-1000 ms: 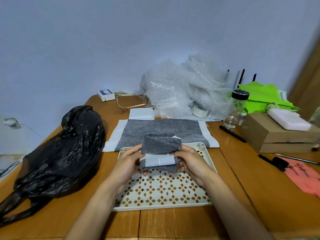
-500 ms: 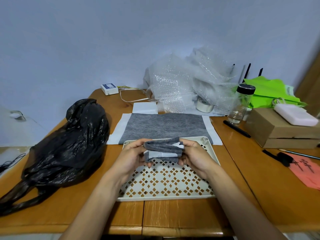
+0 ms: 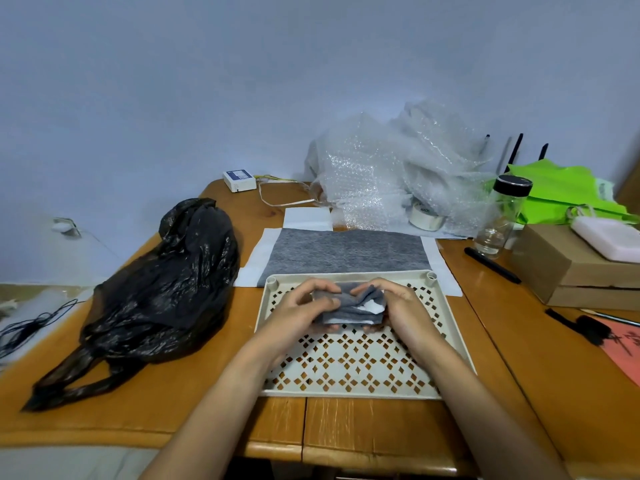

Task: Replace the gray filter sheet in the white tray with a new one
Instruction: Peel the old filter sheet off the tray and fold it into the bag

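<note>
A white tray (image 3: 349, 393) with diamond cut-outs lies on the wooden table in front of me, its bottom bare. Just above its far half, my left hand (image 3: 298, 308) and my right hand (image 3: 398, 304) both grip a folded gray filter sheet (image 3: 353, 306), squeezed into a small bundle with a white edge showing. Behind the tray, a second gray filter sheet (image 3: 346, 252) lies flat on the table, spread out with white flaps at its sides.
A crumpled black plastic bag (image 3: 156, 296) lies left of the tray. Bubble wrap (image 3: 398, 168), a tape roll (image 3: 424, 216) and a glass bottle (image 3: 498, 216) stand at the back. Cardboard boxes (image 3: 581, 271) and a black pen (image 3: 491, 259) sit on the right.
Both hands have folded the gray sheet smaller and squeezed it flatter, lowering it toward the tray. My view has tilted down.
</note>
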Available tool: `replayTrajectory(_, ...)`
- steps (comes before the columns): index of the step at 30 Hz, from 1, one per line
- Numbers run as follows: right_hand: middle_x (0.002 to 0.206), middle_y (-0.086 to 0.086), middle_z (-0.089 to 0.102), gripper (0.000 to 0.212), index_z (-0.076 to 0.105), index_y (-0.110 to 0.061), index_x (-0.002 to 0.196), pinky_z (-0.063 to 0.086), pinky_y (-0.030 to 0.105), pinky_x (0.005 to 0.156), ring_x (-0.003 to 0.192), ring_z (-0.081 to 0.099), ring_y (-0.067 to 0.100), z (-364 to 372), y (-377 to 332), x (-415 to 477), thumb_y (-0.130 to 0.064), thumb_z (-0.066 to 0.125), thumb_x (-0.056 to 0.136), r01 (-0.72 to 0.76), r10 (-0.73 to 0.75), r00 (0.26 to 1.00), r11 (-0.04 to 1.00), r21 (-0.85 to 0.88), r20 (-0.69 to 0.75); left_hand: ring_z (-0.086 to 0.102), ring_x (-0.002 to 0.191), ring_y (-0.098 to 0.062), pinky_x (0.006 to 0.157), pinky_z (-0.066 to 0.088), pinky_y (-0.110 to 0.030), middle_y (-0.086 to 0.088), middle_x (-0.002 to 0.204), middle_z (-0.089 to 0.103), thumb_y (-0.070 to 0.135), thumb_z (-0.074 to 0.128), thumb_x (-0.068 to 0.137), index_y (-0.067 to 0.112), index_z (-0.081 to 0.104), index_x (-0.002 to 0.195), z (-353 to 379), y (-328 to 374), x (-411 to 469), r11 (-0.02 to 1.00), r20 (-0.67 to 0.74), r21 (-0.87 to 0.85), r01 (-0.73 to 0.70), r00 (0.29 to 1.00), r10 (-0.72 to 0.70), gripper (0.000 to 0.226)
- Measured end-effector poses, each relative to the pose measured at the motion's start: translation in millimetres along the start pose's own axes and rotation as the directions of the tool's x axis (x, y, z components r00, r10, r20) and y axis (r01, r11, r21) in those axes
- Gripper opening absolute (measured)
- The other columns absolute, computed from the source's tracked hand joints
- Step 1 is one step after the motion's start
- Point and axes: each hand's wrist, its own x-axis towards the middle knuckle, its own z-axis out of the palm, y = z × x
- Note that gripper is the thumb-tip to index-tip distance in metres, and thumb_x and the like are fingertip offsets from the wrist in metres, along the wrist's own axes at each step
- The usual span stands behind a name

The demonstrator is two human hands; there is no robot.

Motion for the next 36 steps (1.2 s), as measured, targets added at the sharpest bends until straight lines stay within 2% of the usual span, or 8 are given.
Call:
replayTrajectory(3,0.107,0.011,0.076,0.048,0.079,-0.015,0.096,0.059,0.049,0.079,0.09,0.074,0.031,0.8,1.4,0.1,-0.025,0.032,0.101,0.027,-0.027,0.999,1.0,-0.011,-0.021,0.072,0.105,-0.023,0.092,0.06,-0.042,-0.007,0.131,0.061,0.008,0.069,0.092,0.035,0.071,0.121,2.6,4.6,-5.4,0.995,-0.002,0.08,-0.051,0.999,0.052,0.04)
replayTrajectory(6,0.108,0.008,0.076,0.04,0.079,-0.022,0.097,0.059,0.04,0.072,0.089,0.074,0.03,3.4,-3.9,0.3,-0.036,0.043,0.105,0.018,-0.02,0.998,0.999,-0.051,-0.057,0.073,0.104,-0.023,0.093,0.059,-0.039,-0.007,0.126,0.064,0.011,0.077,0.086,0.049,0.057,0.134,5.9,7.0,-7.0,0.996,-0.083,0.071,-0.061,0.994,0.067,0.064)
replayTrajectory(8,0.118,0.008,0.071,0.019,0.075,-0.027,0.107,0.06,0.032,0.065,0.088,0.074,0.025,5.6,-5.8,1.2,-0.021,0.058,0.101,0.034,-0.036,0.998,0.998,-0.057,-0.046,0.075,0.099,-0.021,0.091,0.06,-0.038,-0.011,0.116,0.072,0.011,0.081,0.083,0.039,0.05,0.14,9.2,7.6,-7.2,0.997,-0.164,0.003,-0.075,0.984,0.074,0.071)
replayTrajectory(12,0.129,0.001,0.063,0.056,0.05,-0.034,0.144,0.061,0.026,0.071,0.105,0.072,0.025,11.3,-10.4,4.3,-0.014,0.069,0.095,0.038,-0.037,0.999,0.999,-0.023,0.024,0.075,0.101,-0.021,0.094,0.059,-0.036,-0.009,0.113,0.076,0.014,0.084,0.081,0.013,0.054,0.133,10.7,19.0,-11.3,0.976,-0.305,-0.2,-0.086,0.952,0.021,0.06)
replayTrajectory(17,0.102,0.005,0.079,0.027,0.067,-0.015,0.116,0.055,0.022,0.075,0.092,0.076,0.022,29.9,-37.8,0.2,-0.015,0.072,0.09,0.028,-0.007,0.984,0.993,-0.112,0.178,0.074,0.094,-0.021,0.075,0.06,-0.029,-0.015,0.113,0.075,0.017,0.075,0.089,0.003,0.068,0.12,-10.2,39.5,-23.0,0.926,-0.314,-0.358,-0.117,0.949,-0.002,0.035)
replayTrajectory(27,0.099,0.0,0.08,0.03,0.068,-0.015,0.113,0.057,0.021,0.076,0.09,0.077,0.015,109.4,-48.9,-4.1,-0.026,0.077,0.086,0.029,0.055,0.89,0.984,-0.175,0.454,0.074,0.102,-0.028,0.085,0.062,-0.035,-0.014,0.11,0.077,0.011,0.074,0.09,0.006,0.076,0.111,-68.2,52.3,-73.0,0.983,-0.438,-0.103,-0.152,0.894,0.092,0.022)
replayTrajectory(32,0.091,0.004,0.079,0.018,0.07,-0.007,0.107,0.056,0.02,0.067,0.081,0.076,0.017,144.4,-50.3,4.2,-0.012,0.072,0.091,0.09,0.019,0.871,0.976,-0.197,0.491,0.072,0.101,-0.014,0.088,0.061,-0.036,0.002,0.105,0.078,0.022,0.073,0.092,0.018,0.077,0.11,-101.8,56.2,-104.1,0.98,-0.494,0.14,-0.144,0.848,0.195,0.02)
replayTrajectory(36,0.094,0.004,0.078,0.014,0.072,-0.013,0.102,0.053,0.024,0.073,0.084,0.075,0.014,165.8,-46.8,14.4,-0.022,0.073,0.091,0.162,-0.009,0.865,0.951,-0.264,0.501,0.068,0.096,-0.007,0.086,0.058,-0.031,0.013,0.104,0.074,0.036,0.065,0.097,0.034,0.073,0.107,-135.1,52.6,-124.8,0.934,-0.602,0.348,-0.077,0.746,0.286,0.013)
